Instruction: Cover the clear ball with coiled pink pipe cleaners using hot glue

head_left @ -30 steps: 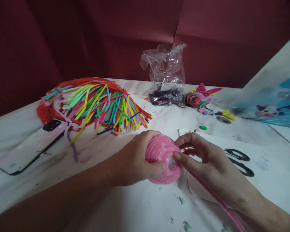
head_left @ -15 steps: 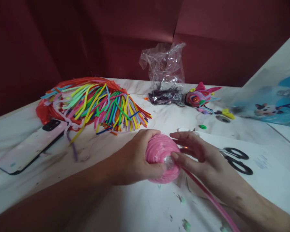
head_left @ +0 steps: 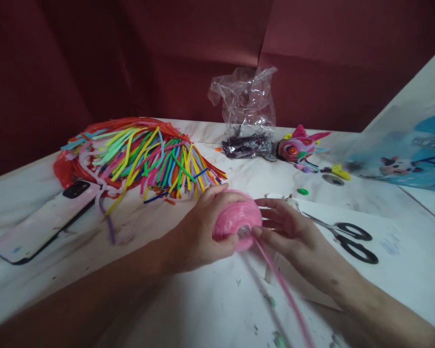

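Note:
My left hand is wrapped round a pink ball wound from fuzzy pink wire, holding it just above the white table. My right hand is at the ball's right side, thumb and fingers pinching the loose pink wire where it leaves the ball. The wire's free end trails down toward the near edge and is blurred. A bit of shiny clear core shows at the ball's underside.
A heap of coloured fuzzy wires lies on a red bag at the left, a phone beside it. Black-handled scissors lie right of my hands. A clear plastic bag, a finished colourful figure and small buttons sit farther back.
Both hands have lifted and tipped the ball away and slightly left. The trailing wire has swung left and now hangs nearer the middle. The scissors' blades are now uncovered.

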The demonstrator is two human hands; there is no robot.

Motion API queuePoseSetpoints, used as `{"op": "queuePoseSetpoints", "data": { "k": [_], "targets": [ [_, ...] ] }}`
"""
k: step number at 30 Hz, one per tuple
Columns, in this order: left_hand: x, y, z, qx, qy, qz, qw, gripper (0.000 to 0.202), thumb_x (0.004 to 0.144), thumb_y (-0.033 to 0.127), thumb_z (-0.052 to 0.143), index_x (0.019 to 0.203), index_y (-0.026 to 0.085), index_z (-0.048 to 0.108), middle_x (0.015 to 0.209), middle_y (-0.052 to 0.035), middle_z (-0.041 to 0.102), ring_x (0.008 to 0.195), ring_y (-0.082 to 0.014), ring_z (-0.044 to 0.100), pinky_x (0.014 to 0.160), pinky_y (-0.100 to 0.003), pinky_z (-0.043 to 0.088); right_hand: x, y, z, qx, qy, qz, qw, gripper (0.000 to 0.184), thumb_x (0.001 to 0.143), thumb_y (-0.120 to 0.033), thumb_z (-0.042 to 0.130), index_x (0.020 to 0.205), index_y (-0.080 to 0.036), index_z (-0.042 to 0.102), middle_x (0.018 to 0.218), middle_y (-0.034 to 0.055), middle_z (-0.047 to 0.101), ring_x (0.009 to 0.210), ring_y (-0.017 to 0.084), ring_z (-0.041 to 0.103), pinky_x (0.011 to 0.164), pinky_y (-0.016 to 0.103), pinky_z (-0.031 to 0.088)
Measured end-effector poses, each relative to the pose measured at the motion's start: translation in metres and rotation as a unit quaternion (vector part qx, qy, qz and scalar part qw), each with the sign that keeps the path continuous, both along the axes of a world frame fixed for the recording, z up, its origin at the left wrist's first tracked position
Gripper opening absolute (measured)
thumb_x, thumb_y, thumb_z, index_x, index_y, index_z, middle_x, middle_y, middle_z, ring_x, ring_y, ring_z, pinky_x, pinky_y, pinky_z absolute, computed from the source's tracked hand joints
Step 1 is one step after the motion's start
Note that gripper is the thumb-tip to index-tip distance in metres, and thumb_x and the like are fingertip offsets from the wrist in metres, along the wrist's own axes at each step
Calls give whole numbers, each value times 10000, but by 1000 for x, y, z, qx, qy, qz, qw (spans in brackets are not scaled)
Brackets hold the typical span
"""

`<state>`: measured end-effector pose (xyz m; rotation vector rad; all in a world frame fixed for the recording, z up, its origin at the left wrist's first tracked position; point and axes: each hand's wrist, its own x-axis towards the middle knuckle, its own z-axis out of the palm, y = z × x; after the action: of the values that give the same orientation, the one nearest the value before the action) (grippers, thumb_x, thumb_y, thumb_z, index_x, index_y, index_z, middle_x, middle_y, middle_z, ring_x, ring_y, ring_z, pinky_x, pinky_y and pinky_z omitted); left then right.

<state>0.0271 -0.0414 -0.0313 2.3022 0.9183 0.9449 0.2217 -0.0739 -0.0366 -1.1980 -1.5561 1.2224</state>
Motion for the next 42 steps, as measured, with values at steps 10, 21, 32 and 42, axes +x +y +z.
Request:
{"op": "queuePoseSetpoints", "data": {
  "k": [10, 21, 32, 42],
  "targets": [
    [-10, 18, 2, -30, -19, 31, 999, 503, 672, 209, 673, 1151, 202, 524, 1232, -95, 520, 1210, -252, 475, 1072, -415, 343, -2, 12, -3, -34, 31, 30, 998, 619, 759, -440, 731, 1269, -223, 455, 1153, 94, 603, 1011, 218, 602, 831, 340, 528],
    [-2, -3, 10, -135, -32, -9, 990, 528, 665, 168, 678, 1164, 210, 512, 1224, -63, 557, 1147, -236, 526, 998, -375, 414, -4, 1, 13, -29, 32, 8, 999, 468, 834, -460, 659, 1198, -203, 514, 1197, 87, 577, 1071, 217, 573, 865, 292, 514],
    [5, -20, 0, -57, -28, -8, 998, 642, 664, 181, 671, 1255, 210, 424, 1243, -51, 504, 1153, -212, 497, 983, -334, 404, -10, -3, 14, -37, -26, -17, 999, 756, 699, -449, 732, 1326, -186, 402, 1102, 94, 597, 977, 258, 592, 917, 443, 485],
    [4, -21, 4, -102, -36, 14, 994, 604, 656, 207, 669, 1216, 156, 449, 1256, -111, 500, 1176, -253, 478, 1003, -390, 403, -10, 0, 14, -41, -16, -21, 999, 709, 699, -469, 749, 1278, -199, 442, 1095, 74, 603, 1022, 242, 586, 766, 296, 542]
  ]
}}
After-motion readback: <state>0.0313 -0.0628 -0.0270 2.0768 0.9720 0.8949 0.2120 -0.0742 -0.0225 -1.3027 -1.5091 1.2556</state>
